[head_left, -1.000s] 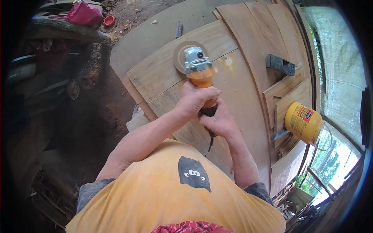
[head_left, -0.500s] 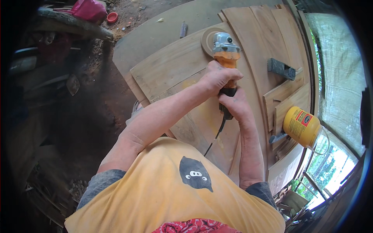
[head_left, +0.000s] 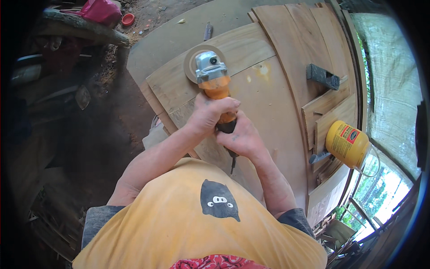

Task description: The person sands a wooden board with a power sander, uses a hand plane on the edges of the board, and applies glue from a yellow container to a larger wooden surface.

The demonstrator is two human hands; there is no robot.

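Observation:
Both my hands grip an orange angle grinder (head_left: 217,85) with a silver gear head and a round tan sanding disc (head_left: 191,67). Around the orange body, just behind the head, my left hand (head_left: 209,112) is closed. My right hand (head_left: 244,136) wraps the black rear end, from which a cord runs toward my body. The disc lies over the far left part of a wide wooden panel (head_left: 273,107), near its far edge; whether it touches the wood I cannot tell. A yellowish patch (head_left: 263,69) marks the panel to the right of the grinder.
Loose boards (head_left: 295,36) lie along the right, with a dark hand plane (head_left: 322,77) on them. A yellow plastic jar (head_left: 347,142) lies tilted at the right edge, beside a grey-handled tool (head_left: 319,158). A small dark block (head_left: 208,31) sits beyond the panel on the grey tabletop (head_left: 165,45).
The grinder has swung left and slightly nearer to me, both hands still around it. The yellowish patch on the panel is now uncovered.

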